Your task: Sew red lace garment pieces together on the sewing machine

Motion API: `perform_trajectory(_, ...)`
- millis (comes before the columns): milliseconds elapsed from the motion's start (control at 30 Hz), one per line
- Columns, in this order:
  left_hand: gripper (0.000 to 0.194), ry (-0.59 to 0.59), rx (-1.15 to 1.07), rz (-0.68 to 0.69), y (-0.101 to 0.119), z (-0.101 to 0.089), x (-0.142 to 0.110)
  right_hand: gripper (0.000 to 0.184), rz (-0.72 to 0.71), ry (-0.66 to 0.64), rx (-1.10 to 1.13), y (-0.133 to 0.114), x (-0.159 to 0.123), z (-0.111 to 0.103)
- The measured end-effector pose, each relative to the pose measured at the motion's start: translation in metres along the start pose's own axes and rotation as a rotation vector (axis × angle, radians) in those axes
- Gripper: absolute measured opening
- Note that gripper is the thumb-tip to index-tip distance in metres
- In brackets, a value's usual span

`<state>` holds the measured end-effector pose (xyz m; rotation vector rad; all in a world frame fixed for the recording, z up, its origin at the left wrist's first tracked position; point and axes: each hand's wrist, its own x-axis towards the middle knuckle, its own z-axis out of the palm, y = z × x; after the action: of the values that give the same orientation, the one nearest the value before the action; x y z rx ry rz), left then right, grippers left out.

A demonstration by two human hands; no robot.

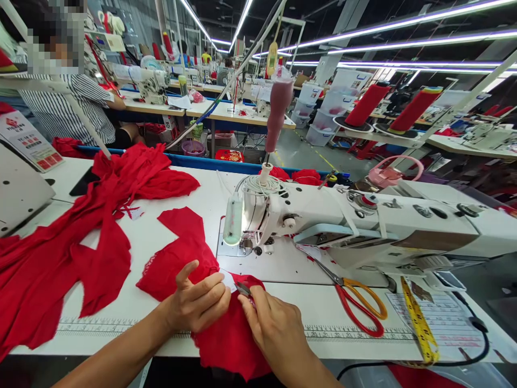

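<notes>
The right hand grips snips near the blades, seemingly for control; I can't tell whether the left hand pinches the white scrap at their ten o'clock.

The head-worn camera looks forward and down, near and above the bare left hand and bare right hand. Its wide field takes in the white, long-armed sewing machine at right and reaches back to long, glowing white ceiling lights.
</notes>
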<state>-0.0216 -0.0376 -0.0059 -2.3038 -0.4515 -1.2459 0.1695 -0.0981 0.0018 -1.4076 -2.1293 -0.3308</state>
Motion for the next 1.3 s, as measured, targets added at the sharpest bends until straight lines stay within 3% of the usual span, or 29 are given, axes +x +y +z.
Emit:
perform_trajectory(467,0.029,-0.028,-0.04,-0.021,-0.0007,-0.0018,0.0038,0.034,0.069,0.036,0.064,0.0031,-0.0018,0.0011)
perform_trajectory(767,0.025,-0.022,-0.039,-0.029,-0.0009,-0.0025,0.005,0.038,0.009,-0.014,0.025,-0.0009,-0.0043,-0.003)
perform_trajectory(1300,0.026,-0.02,-0.047,0.015,0.001,-0.0023,0.0038,0.038,0.024,-0.033,0.035,-0.0019,-0.0051,-0.0022)
